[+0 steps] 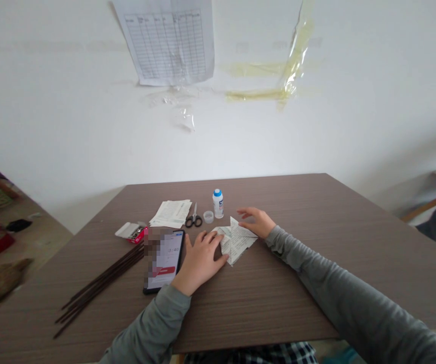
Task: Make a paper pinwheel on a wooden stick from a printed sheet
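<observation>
Pressing folded paper (236, 240) flat at table (316, 242) centre | left hand (200, 260) open-palmed at its 8 o'clock, right hand (256, 221) fingers spread at 2 | several creases made, shape unfinished | scissors (193, 218), glue bottle (218, 202) at 11, untouched.

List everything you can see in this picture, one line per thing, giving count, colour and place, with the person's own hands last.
folded paper: one, white printed, table centre, under both hands
paper stack: one, white, behind phone
scissors: one, black handles, right of stack
bottle: one, white, blue cap, right of scissors
cap: one, clear, beside bottle
phone: one, black, left of left hand
sticks: a bundle, dark brown, table left
small box: one, red and white, open, behind sticks
table: one, brown
wall sheet: one, white, on wall
left hand: flat on paper
right hand: fingers on paper
</observation>
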`<state>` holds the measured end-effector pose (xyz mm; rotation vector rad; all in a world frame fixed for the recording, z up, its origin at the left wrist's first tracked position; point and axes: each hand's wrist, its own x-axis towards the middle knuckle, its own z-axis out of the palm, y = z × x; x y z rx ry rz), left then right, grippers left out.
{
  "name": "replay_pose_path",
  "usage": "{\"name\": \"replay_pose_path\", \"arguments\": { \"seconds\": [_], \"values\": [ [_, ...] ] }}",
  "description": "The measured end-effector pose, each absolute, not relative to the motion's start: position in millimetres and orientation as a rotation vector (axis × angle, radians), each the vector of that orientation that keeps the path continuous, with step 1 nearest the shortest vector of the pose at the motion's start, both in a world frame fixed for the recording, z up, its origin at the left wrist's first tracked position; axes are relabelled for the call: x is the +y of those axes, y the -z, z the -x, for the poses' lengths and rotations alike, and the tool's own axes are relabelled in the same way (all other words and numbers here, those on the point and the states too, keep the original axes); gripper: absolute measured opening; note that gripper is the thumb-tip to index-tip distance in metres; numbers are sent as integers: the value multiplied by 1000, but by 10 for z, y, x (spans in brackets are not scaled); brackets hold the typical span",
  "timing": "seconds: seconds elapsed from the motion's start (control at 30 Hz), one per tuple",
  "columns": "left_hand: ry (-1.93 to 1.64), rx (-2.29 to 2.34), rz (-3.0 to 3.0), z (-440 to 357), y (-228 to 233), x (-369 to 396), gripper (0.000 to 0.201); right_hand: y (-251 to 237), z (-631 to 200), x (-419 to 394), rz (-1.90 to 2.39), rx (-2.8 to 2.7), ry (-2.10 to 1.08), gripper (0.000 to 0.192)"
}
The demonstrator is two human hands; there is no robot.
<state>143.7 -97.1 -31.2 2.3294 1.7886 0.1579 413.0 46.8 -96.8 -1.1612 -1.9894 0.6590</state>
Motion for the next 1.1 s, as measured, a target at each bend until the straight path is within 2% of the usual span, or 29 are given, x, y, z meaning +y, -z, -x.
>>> {"name": "replay_pose_path", "arguments": {
  "seconds": [0.13,0.37,0.5,0.87,1.1],
  "values": [
    [-194,1800,-2354,-1522,414,-983,59,1009,-4383,304,1077,-2096,-629,25],
    [-310,1807,-2362,-1578,530,-975,58,1072,-4452,84,875,-2305,-535,8],
    [-292,1821,-2349,-1578,529,-968,59,1105,-4397,0,807,-2419,-419,5],
    [-324,1827,-2359,-1577,518,-964,61,1076,-4304,-173,994,-2491,-266,27],
    [-354,1780,-2370,-1561,513,-955,56,1008,-4248,-229,1081,-2472,-327,27]
  ]
}}
